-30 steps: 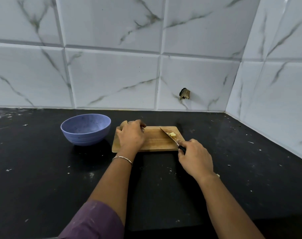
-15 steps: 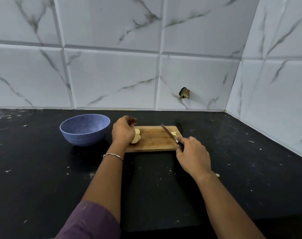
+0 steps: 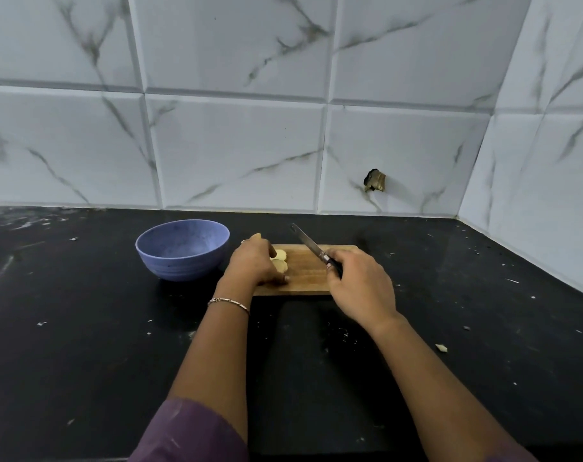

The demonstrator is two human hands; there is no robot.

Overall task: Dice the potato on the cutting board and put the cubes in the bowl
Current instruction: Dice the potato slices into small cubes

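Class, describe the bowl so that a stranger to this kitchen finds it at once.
Look at the black counter below the marbled tiles. Left of the wooden board stands the bowl. It is the only round, blue thing there.

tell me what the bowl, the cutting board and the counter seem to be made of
Bowl: likely plastic or wheat-straw composite, matte blue-purple with fine dark speckles and ribbed lower wall.
Cutting board: wood, light brown with visible grain, unglossed.
Counter: probably polished black stone, faint sheen and pale veining at the left.
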